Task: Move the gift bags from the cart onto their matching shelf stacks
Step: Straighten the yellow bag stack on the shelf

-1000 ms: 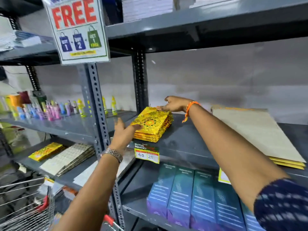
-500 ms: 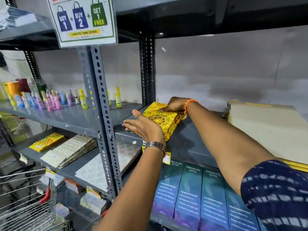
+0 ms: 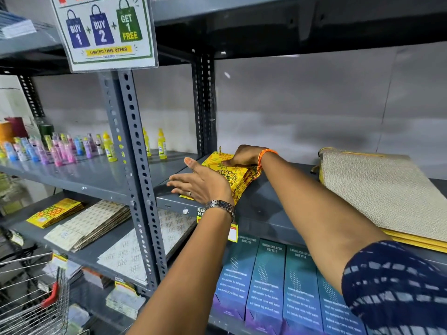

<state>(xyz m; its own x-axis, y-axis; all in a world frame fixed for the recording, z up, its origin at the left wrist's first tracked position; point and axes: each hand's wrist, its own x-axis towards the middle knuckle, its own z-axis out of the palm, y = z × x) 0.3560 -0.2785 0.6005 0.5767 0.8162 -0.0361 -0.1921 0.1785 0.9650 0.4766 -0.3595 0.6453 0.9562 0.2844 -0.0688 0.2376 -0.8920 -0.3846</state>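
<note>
left hand (image 3: 202,182) open, fingers spread, flat against near-left edge of the yellow gift bag stack (image 3: 232,174). right hand (image 3: 243,155) palm down, pressing the stack's far end. stack lies flat on grey shelf (image 3: 271,211), left of larger beige bags (image 3: 384,189).

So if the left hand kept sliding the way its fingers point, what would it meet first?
Probably the slotted grey upright: the left hand, flat on the yellow gift bags, points left along the shelf edge. Depth is unclear; it might pass behind.
</note>
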